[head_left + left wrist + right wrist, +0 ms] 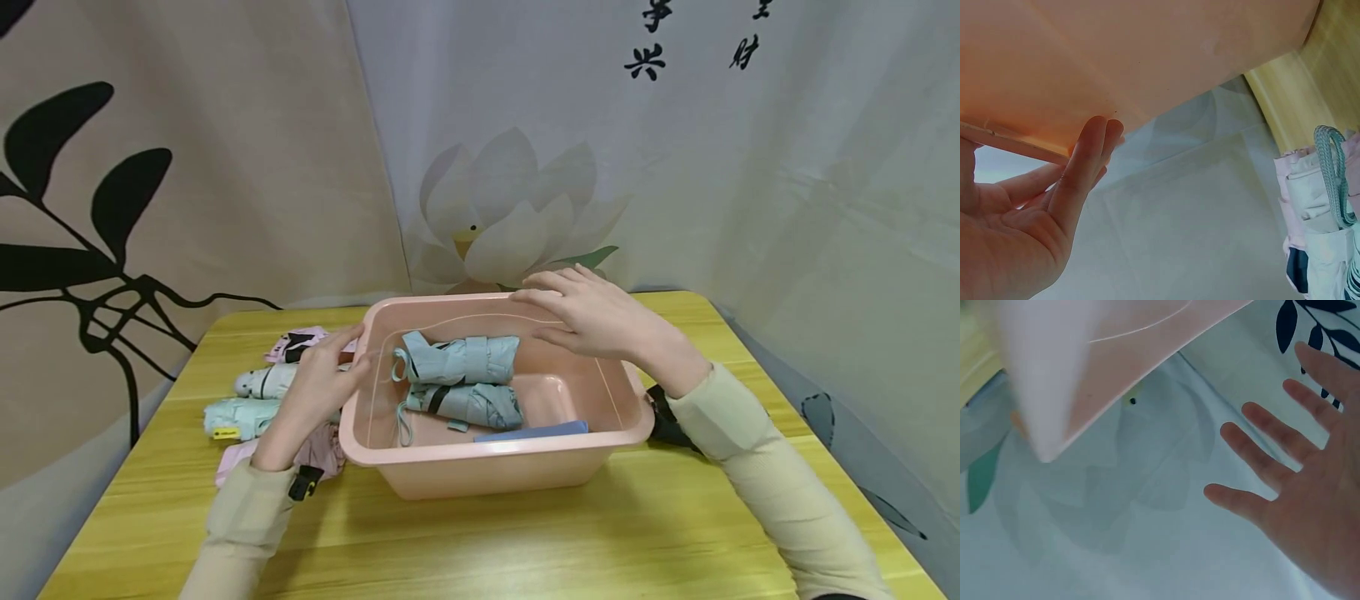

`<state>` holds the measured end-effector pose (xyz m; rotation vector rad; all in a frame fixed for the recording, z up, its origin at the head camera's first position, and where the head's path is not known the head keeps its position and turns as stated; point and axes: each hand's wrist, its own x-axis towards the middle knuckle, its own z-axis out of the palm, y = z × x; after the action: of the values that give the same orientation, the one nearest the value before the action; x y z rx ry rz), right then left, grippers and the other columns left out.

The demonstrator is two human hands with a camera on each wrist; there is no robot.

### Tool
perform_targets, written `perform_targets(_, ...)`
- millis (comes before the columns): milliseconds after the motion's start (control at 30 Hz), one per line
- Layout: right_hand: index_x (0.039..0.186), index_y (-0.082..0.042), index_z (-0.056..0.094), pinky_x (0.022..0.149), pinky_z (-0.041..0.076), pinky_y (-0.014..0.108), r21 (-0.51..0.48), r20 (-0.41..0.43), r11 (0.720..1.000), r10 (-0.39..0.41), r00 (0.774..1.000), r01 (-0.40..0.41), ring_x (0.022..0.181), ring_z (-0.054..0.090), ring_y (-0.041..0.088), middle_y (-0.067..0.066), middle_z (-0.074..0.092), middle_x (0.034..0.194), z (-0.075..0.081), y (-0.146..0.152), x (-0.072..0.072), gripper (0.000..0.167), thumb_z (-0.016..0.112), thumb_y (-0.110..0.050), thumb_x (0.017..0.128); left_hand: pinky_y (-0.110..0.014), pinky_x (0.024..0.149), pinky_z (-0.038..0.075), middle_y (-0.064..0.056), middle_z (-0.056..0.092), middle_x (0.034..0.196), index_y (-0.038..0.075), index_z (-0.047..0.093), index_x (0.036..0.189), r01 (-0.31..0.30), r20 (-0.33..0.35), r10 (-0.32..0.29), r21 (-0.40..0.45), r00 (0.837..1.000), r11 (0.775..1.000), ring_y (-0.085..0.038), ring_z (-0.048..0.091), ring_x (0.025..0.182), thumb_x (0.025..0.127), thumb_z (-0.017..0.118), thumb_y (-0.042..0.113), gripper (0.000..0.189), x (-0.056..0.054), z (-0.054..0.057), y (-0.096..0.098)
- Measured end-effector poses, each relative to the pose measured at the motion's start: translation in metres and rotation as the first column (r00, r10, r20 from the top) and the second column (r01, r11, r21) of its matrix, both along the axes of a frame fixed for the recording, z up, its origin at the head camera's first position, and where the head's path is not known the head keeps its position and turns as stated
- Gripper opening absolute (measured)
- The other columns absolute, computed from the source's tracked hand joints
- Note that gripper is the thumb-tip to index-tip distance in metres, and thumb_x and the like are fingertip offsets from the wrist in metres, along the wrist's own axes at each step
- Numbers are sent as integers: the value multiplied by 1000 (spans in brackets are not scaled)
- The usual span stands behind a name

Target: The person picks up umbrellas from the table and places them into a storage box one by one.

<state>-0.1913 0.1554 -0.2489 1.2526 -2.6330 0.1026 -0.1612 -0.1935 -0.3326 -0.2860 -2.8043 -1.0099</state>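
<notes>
A pink plastic basin [495, 477] stands on the table, holding two light-blue folded umbrellas [480, 360] with cord loops and a flat blue piece [536, 431] against the near wall. At its left rim is my left hand [318, 387]. In the left wrist view, the left hand [1029, 231] has the rim between thumb and fingers, fingertips against the outer wall. Over the basin's far right part my right hand [588, 312] is held with fingers extended. The right wrist view shows those fingers [1260, 456] spread, holding nothing, apart from the basin wall [1129, 356].
Left of the basin lie several folded umbrellas in pink, white and mint [238, 417], partly behind the left arm. A dark object [667, 421] sits by the right wrist. Behind the wooden table [525, 550] hangs a printed curtain [540, 192].
</notes>
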Motion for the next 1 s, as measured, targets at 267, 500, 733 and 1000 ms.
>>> perform_targets(267, 132, -10, 54, 105, 38, 52, -82, 35, 995, -60, 998, 63, 120, 52, 34, 13, 54, 133, -21, 38, 3, 47, 66, -24, 89, -52, 89, 53, -28, 41, 145, -4, 41, 141, 1, -10, -1, 1, 1000, 1000, -42, 60, 112, 94, 51, 17, 52, 0, -1, 0)
perform_targets(500, 135, -9, 52, 98, 44, 52, -126, 97, 977, -160, 982, 171, 122, 49, 35, 15, 49, 137, -44, 74, 9, 48, 64, -24, 91, -53, 91, 52, -27, 40, 146, -4, 40, 142, -4, -2, 4, -7, 1000, 1000, -42, 58, 115, 94, 50, 18, 53, 0, -1, 0)
perform_targets(733, 145, -15, 39, 106, 35, 59, -196, 291, 910, -302, 908, 366, 135, 38, 38, 14, 40, 146, -73, 98, 14, 52, 47, -38, 98, -51, 89, 54, -28, 40, 145, -4, 40, 142, -4, 0, 4, 0, 1000, 1000, -42, 59, 114, 94, 49, 17, 53, 0, -1, 0)
perform_targets(1000, 146, -11, 35, 103, 35, 63, -175, 308, 888, -361, 880, 425, 132, 38, 43, 19, 40, 145, -101, 122, 19, 55, 46, -38, 99, -50, 87, 55, -28, 40, 145, -5, 40, 141, -1, -6, 1, 7, 1000, 1000, -43, 60, 112, 94, 50, 16, 53, -1, -2, 0)
